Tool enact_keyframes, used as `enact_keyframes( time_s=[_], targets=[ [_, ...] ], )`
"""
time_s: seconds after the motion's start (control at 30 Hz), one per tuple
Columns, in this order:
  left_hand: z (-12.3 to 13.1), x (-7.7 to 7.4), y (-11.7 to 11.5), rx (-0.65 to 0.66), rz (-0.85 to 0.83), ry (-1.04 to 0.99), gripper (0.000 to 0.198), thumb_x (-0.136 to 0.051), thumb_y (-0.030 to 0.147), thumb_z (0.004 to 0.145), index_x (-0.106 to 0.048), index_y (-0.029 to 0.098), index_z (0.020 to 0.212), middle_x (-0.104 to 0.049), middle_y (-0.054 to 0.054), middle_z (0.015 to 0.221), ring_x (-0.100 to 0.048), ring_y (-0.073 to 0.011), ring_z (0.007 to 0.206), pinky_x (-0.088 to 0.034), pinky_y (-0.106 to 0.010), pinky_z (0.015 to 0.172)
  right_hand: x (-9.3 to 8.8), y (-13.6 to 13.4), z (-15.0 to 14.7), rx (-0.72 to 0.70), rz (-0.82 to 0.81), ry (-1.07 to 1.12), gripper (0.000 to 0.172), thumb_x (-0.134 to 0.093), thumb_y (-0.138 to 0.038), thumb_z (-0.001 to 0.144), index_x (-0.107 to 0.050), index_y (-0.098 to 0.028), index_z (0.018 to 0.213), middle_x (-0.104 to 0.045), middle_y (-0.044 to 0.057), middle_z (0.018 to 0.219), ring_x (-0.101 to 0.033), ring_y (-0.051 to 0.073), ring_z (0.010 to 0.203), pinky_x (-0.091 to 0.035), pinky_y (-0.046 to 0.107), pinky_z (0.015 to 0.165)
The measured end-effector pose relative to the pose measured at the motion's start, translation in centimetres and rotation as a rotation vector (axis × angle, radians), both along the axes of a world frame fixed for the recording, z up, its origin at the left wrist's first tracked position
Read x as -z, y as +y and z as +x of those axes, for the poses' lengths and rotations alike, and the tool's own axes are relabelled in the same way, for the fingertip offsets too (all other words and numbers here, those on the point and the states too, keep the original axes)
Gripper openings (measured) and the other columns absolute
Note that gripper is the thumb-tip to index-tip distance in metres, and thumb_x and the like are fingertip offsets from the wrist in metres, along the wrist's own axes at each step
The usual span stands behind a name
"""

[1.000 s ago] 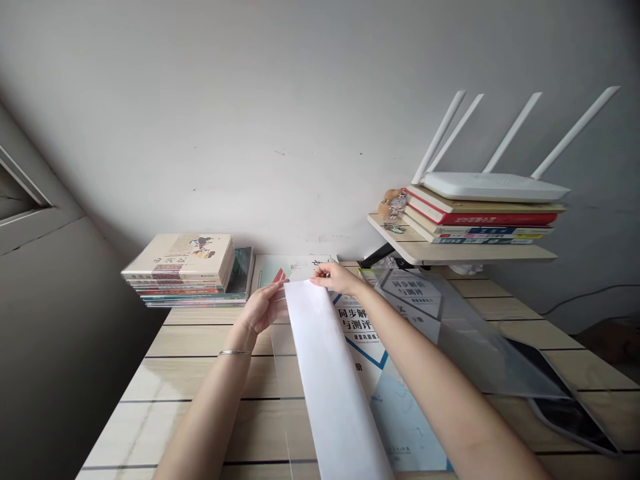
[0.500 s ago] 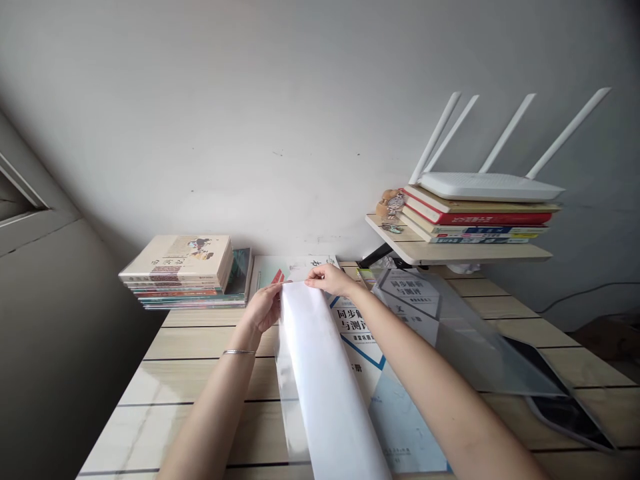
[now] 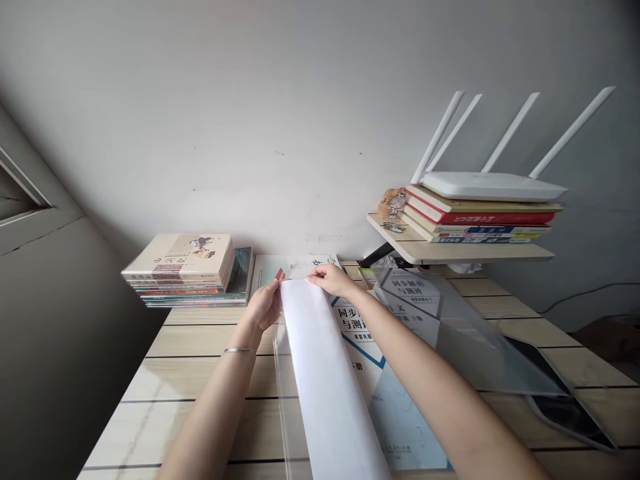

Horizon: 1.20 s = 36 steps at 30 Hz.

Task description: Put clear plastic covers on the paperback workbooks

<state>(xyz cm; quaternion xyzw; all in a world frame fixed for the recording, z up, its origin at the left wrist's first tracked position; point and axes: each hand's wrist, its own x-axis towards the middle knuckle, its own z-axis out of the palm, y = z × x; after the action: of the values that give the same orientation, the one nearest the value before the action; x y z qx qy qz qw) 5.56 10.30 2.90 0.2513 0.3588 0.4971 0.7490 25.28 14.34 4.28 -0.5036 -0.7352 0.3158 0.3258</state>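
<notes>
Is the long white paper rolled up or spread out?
Spread out: the white paper runs as one long strip from its top corners, held by the left hand and right hand.

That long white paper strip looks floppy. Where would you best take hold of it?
Take it by its far short edge, coming from above with thumb and fingers, as the left hand and right hand do at its corners. The white paper strip is thin and long, so a grip on the end edge seems likeliest to keep it straight.
</notes>
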Motion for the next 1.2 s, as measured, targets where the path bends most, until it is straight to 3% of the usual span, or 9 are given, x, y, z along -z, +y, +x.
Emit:
enact_keyframes(
  time_s=[0.13, 0.3, 0.5, 0.67, 0.73, 0.87, 0.93, 1.07, 1.2],
  targets=[
    [0.7, -0.1, -0.3, 0.026, 0.051, -0.008, 0.03, -0.057, 0.025, 0.085, -0.058, 0.016, 0.115, -0.068, -0.004, 0.078, -0.062, -0.0122, 0.061, -0.05, -0.022, 0.061, 0.0, 0.0, -1.3, 0.018, 0.019, -0.025, 0.02, -0.058, -0.037, 0.07, -0.061, -0.019, 0.061, -0.058, 0.0, 0.06, -0.05, 0.015, 0.06, -0.037, 0.028, 0.06],
    [-1.1, -1.3, -0.7, 0.07, 0.002, 0.021, 0.028, -0.054, 0.028, 0.086, -0.061, 0.011, 0.108, -0.07, -0.009, 0.082, -0.066, -0.0167, 0.066, -0.052, -0.026, 0.062, 0.0, 0.2, -0.8, 0.166, 0.022, -0.025, 0.02, -0.057, -0.037, 0.069, -0.06, -0.02, 0.061, -0.06, 0.0, 0.063, -0.053, 0.016, 0.064, -0.037, 0.027, 0.06],
    [-3.3, -0.8, -3.6, 0.162, -0.025, 0.316, 0.032, -0.075, 0.022, 0.066, -0.06, 0.014, 0.093, -0.069, -0.006, 0.073, -0.065, -0.0173, 0.055, -0.051, -0.027, 0.051, 1.6, 0.3, 1.0, 0.297, 0.036, 0.011, 0.021, -0.056, -0.038, 0.071, -0.057, -0.02, 0.06, -0.062, 0.002, 0.066, -0.055, 0.019, 0.065, -0.042, 0.031, 0.062],
    [-2.5, 1.1, -6.1, 0.135, -0.003, 0.397, 0.038, -0.077, 0.014, 0.058, -0.056, 0.015, 0.09, -0.065, -0.002, 0.064, -0.061, -0.0133, 0.049, -0.048, -0.024, 0.048, 2.3, -3.8, 0.6, 0.406, 0.177, 0.11, 0.03, -0.05, -0.039, 0.08, -0.063, -0.019, 0.099, -0.062, 0.011, 0.11, -0.056, 0.024, 0.093, -0.045, 0.038, 0.08],
    [-2.4, 1.6, -6.4, 0.08, 0.011, 0.371, 0.035, -0.076, 0.015, 0.059, -0.055, 0.016, 0.087, -0.065, -0.002, 0.065, -0.062, -0.0137, 0.051, -0.048, -0.023, 0.048, 2.3, -7.8, 0.4, 0.305, 0.337, 0.149, 0.035, -0.047, -0.041, 0.084, -0.06, -0.021, 0.11, -0.058, 0.012, 0.117, -0.053, 0.025, 0.104, -0.044, 0.041, 0.086],
    [-2.9, 1.8, -6.4, 0.009, 0.044, 0.355, 0.035, -0.076, 0.018, 0.06, -0.055, 0.015, 0.087, -0.06, 0.002, 0.059, -0.056, -0.0097, 0.047, -0.043, -0.019, 0.043, 2.8, -16.9, 0.3, -0.192, 0.548, 0.048, 0.035, -0.049, -0.046, 0.086, -0.06, -0.028, 0.113, -0.058, 0.008, 0.119, -0.048, 0.028, 0.115, -0.039, 0.048, 0.096],
    [-3.1, 1.8, -6.4, -0.004, 0.063, 0.346, 0.035, -0.077, 0.02, 0.059, -0.056, 0.015, 0.086, -0.056, 0.005, 0.054, -0.05, -0.007, 0.043, -0.038, -0.017, 0.04, 3.2, -20.0, 0.3, -0.287, 0.62, -0.022, 0.043, -0.053, -0.05, 0.082, -0.055, -0.03, 0.119, -0.057, 0.009, 0.122, -0.046, 0.029, 0.117, -0.039, 0.049, 0.095],
    [-3.6, 1.6, -6.4, -0.029, 0.063, 0.297, 0.03, -0.077, 0.017, 0.06, -0.058, 0.014, 0.082, -0.052, 0.007, 0.051, -0.047, -0.0046, 0.041, -0.035, -0.015, 0.039, 3.9, -22.1, -0.2, -0.301, 0.753, -0.146, 0.053, -0.06, -0.053, 0.076, -0.05, -0.033, 0.125, -0.058, 0.009, 0.119, -0.048, 0.031, 0.114, -0.04, 0.051, 0.093],
    [-4.4, 1.1, -6.1, 0.004, 0.04, 0.209, 0.022, -0.073, 0.011, 0.065, -0.061, 0.013, 0.083, -0.062, 0.001, 0.061, -0.057, -0.0082, 0.051, -0.045, -0.017, 0.049, 3.9, -22.0, -1.0, -0.326, 0.877, -0.181, 0.056, -0.063, -0.051, 0.074, -0.052, -0.027, 0.123, -0.063, 0.01, 0.11, -0.054, 0.03, 0.105, -0.043, 0.049, 0.088]
  ],
)
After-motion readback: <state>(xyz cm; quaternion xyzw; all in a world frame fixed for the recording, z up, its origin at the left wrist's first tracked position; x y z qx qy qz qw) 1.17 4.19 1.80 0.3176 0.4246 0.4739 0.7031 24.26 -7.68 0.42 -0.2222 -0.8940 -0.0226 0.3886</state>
